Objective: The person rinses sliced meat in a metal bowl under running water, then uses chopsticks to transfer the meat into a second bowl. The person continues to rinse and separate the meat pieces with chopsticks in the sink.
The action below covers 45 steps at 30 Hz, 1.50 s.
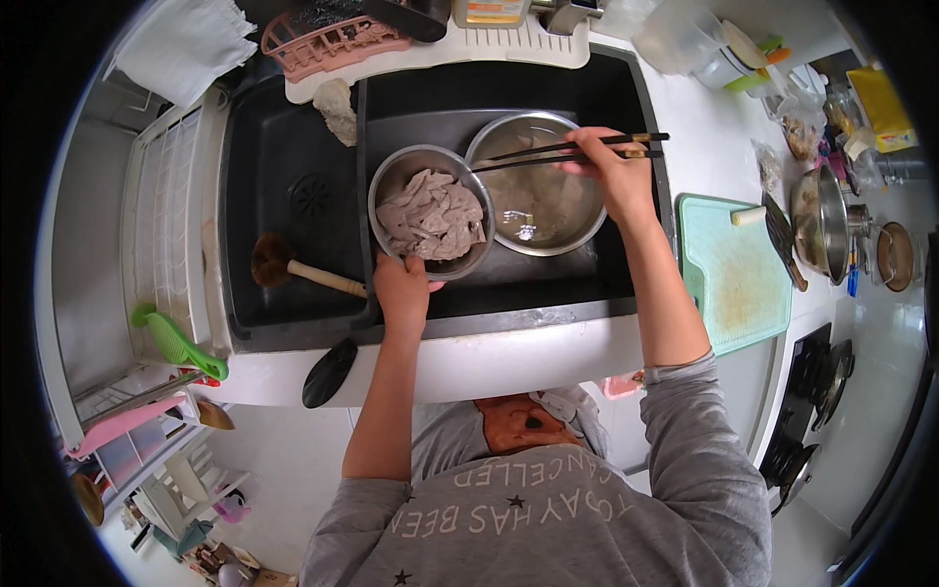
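Observation:
My left hand [405, 293] grips the near rim of a steel bowl [381, 158] that holds pale, greyish slices of what looks like cooked meat [433, 216]. My right hand [609, 169] holds a pair of black chopsticks [557, 152] with gold-coloured bands, their tips pointing left, near the gap between the two bowls. Under the chopsticks stands a larger steel bowl [603, 220] of cloudy liquid with pale pieces in it. The smaller bowl overlaps the left rim of this larger one. Nothing shows gripped between the chopstick tips.
Both bowls are over the right basin of a black double sink [462, 304]. A wooden-handled brush [323, 277] lies in the left basin. On the counter to the right are a green cutting board [733, 293] and a dark-bladed knife [781, 235]. A pink rack [330, 51] stands behind the sink.

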{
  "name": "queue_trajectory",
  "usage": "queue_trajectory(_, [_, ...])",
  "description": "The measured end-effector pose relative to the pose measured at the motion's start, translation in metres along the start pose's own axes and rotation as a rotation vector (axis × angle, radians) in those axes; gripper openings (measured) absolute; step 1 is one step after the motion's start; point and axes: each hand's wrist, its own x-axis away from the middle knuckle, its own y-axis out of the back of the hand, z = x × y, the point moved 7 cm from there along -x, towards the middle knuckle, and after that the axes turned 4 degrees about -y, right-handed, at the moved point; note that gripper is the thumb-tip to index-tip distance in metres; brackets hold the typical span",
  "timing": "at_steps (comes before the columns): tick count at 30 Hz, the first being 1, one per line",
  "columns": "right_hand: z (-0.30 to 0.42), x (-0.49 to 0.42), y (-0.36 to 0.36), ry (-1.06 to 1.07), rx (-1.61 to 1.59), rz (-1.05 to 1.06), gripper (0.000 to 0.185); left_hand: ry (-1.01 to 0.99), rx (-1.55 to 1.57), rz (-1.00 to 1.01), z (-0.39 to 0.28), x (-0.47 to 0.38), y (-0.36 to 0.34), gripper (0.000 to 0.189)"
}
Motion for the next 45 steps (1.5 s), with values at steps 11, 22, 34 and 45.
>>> queue_trajectory(11, [-0.086, -0.03, 0.051, 0.032, 0.707, -0.094, 0.021, 0.003, -0.002, 0.004, 0.004, -0.001, -0.001, 0.037])
queue_trajectory(22, [-0.113, -0.04, 0.013, 0.119, 0.625, 0.055, 0.012, -0.017, 0.041, -0.022, 0.004, -0.001, 0.001, 0.039])
queue_trajectory(34, [-0.077, -0.027, 0.077, 0.019, 0.17, -0.149, 0.011, -0.037, 0.006, -0.03, 0.002, -0.001, 0.001, 0.042])
queue_trajectory(45, [-0.011, 0.008, 0.004, 0.066, 0.047, 0.034, 0.016, -0.074, 0.017, -0.042, 0.005, -0.002, 0.003, 0.04])
